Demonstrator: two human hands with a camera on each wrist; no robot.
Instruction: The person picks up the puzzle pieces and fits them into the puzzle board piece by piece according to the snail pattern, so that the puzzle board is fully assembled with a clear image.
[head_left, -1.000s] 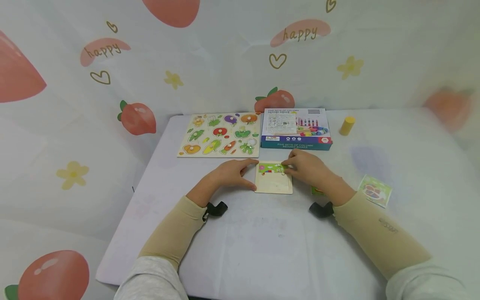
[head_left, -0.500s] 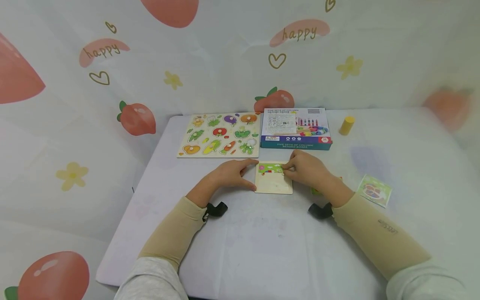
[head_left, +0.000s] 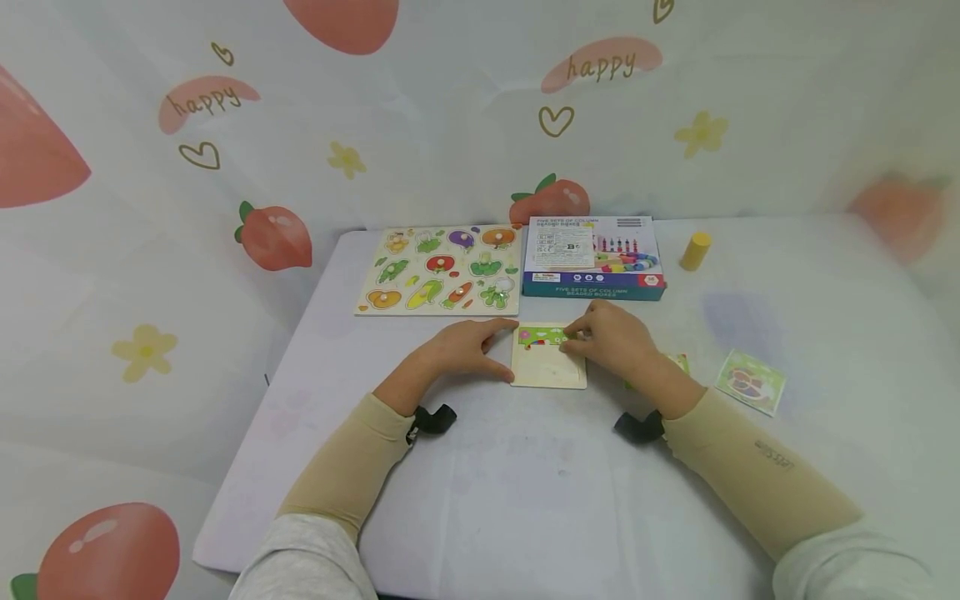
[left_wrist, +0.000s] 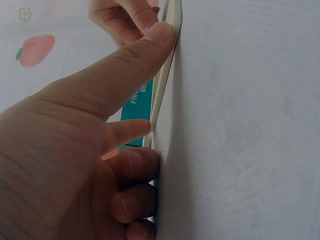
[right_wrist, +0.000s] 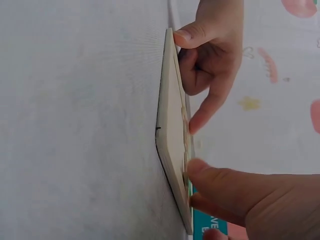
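A small wooden puzzle board (head_left: 547,371) lies flat on the table, a strip of green picture pieces (head_left: 534,335) along its far side and bare wood nearer. My left hand (head_left: 465,346) holds the board's left side, thumb at the near corner and index finger at the far one; its other fingers are curled, as the left wrist view shows. Over the far right part of the strip, my right hand (head_left: 618,337) pinches a puzzle piece (head_left: 560,338) between thumb and index finger, at the board's surface. Those fingers hide most of that piece.
Behind the board lie a vegetable peg puzzle (head_left: 438,271) and a bead set box (head_left: 592,258). A yellow cylinder (head_left: 695,251) stands at back right. One picture piece (head_left: 750,382) lies at right; another green piece (head_left: 678,362) is partly hidden by my right wrist.
My right hand has shifted slightly left along the strip with the puzzle piece, and more of the green piece by its wrist shows. My left hand and the board stay put.
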